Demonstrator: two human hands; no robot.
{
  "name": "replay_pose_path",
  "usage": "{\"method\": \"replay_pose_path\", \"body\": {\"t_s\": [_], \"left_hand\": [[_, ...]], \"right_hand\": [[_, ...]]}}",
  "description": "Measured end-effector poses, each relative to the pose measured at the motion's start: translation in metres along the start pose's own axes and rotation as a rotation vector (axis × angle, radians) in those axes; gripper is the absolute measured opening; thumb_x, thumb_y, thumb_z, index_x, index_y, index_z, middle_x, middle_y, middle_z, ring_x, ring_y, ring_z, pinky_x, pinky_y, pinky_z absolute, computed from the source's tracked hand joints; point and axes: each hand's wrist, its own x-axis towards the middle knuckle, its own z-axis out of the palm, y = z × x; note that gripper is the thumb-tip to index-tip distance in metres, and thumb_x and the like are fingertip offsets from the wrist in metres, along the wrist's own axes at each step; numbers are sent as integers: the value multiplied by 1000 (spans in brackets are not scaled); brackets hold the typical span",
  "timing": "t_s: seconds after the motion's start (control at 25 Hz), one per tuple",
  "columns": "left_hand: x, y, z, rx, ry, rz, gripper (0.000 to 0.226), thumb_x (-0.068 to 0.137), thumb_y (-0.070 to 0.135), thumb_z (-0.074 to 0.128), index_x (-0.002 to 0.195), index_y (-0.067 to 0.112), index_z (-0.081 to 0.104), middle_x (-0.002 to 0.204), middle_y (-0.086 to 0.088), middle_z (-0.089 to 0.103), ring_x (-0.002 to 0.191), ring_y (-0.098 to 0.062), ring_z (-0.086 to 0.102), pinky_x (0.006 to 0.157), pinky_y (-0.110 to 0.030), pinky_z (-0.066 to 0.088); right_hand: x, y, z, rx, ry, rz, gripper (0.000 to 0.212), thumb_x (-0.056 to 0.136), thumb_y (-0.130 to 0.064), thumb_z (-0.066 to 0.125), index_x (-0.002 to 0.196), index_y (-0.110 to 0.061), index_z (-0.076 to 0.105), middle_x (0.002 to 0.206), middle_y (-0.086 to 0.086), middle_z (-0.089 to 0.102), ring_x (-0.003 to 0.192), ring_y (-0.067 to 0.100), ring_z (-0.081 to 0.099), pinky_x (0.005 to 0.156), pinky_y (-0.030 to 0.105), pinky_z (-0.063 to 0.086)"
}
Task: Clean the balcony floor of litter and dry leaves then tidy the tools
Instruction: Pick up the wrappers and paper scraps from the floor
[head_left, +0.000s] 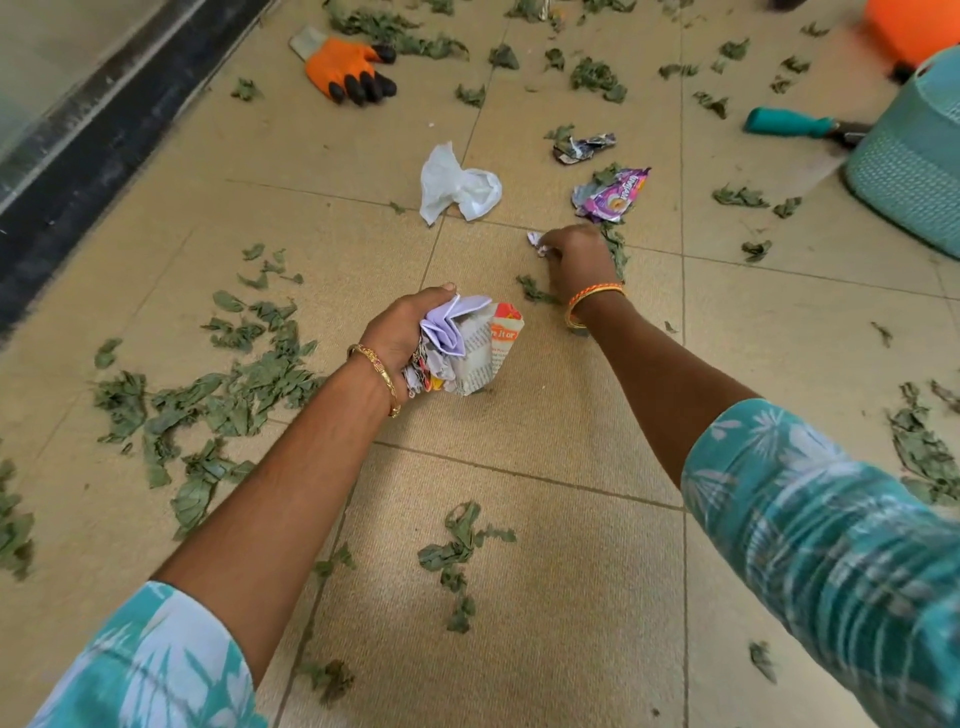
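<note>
My left hand (402, 332) has its grip closed round a bundle of crumpled paper (467, 348), newsprint and a pale lilac sheet bunched together, held just above the tiled floor (519, 597). My right hand (576, 260) reaches further out, and its fingertips pinch a small scrap of paper (535, 243) that lies on the floor.

Taking the white plastic bag (457, 187) as the mark: the scrap lies just nearer me and to its right; a purple snack wrapper (613, 193) lies to its right, with a crumpled dark wrapper (582, 148) beyond that. An orange-and-black glove (348, 70) lies beyond the bag to the left. Far to the bag's right, a teal-handled tool (789, 123) lies by a teal basket (914, 176). Dry leaves (234, 384) are strewn all round, thickest nearer me and left of the bag.
</note>
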Motion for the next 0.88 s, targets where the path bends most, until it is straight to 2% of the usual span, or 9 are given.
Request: {"method": "replay_pose_path", "body": {"t_s": [0.12, 0.24, 0.32, 0.4, 0.44, 0.52, 0.64, 0.76, 0.88], "left_hand": [[6, -6, 1, -19, 10, -2, 76, 51, 47, 76, 112, 4, 69, 85, -17, 68, 80, -29, 60, 98, -42, 44], [8, -7, 7, 73, -43, 39, 84, 43, 64, 80, 107, 10, 73, 105, -19, 70, 92, -29, 65, 101, -43, 45], [7, -4, 18, 101, -64, 72, 95, 40, 76, 78, 110, 12, 71, 109, -17, 70, 98, -31, 67, 100, -44, 47], [9, -4, 26, 98, -38, 96, 102, 38, 73, 81, 114, 6, 67, 112, -18, 68, 105, -35, 65, 100, -47, 46], [8, -3, 29, 86, -22, 105, 98, 38, 66, 84, 111, 3, 68, 109, -18, 69, 103, -36, 65, 98, -46, 48], [3, -3, 29, 61, 3, 104, 72, 37, 49, 81, 92, 4, 70, 90, -15, 68, 81, -30, 65, 82, -40, 51], [-7, 0, 29, 19, 0, 82, 46, 40, 36, 71, 75, 8, 62, 74, -12, 55, 60, -20, 50, 69, -37, 46], [-15, 12, 27, 0, 5, 41, 37, 41, 32, 69, 65, 7, 57, 67, -13, 51, 59, -21, 47, 70, -40, 44], [-49, 36, 28, -55, 26, -37, 34, 56, 32, 71, 78, 9, 61, 78, -13, 59, 72, -24, 54, 74, -38, 48]], "right_hand": [[-21, -21, -29, 395, 151, 182, 20, 83, -3, 60, 101, -8, 65, 81, 11, 69, 79, 23, 62, 67, 24, 44], [-50, -49, -67, 908, -60, 300, 19, 78, -3, 71, 85, -15, 58, 60, -6, 66, 55, 6, 59, 52, 18, 48], [-66, -58, -81, 992, -249, 263, 16, 77, -1, 72, 77, -14, 62, 56, -7, 67, 55, 6, 61, 55, 21, 51], [-74, -61, -84, 1011, -296, 244, 11, 78, -1, 70, 78, -11, 66, 62, -5, 69, 60, 10, 64, 62, 26, 54], [-75, -60, -84, 996, -294, 245, 8, 79, -3, 70, 79, -11, 68, 66, -3, 69, 62, 12, 63, 64, 28, 54], [-77, -59, -82, 963, -326, 276, 4, 83, -10, 68, 79, -11, 70, 69, -1, 67, 64, 12, 60, 64, 28, 51], [-88, -65, -83, 1052, -396, 425, 21, 92, -26, 57, 76, -15, 65, 64, -1, 60, 59, 11, 52, 58, 23, 43], [-110, -88, -89, 1186, -297, 540, 16, 95, -30, 50, 88, -23, 62, 85, -3, 64, 77, 11, 61, 65, 24, 50], [-130, -129, -116, 1308, -169, 511, 17, 97, -26, 47, 97, -29, 64, 104, -2, 65, 96, 13, 62, 74, 26, 51]]}}
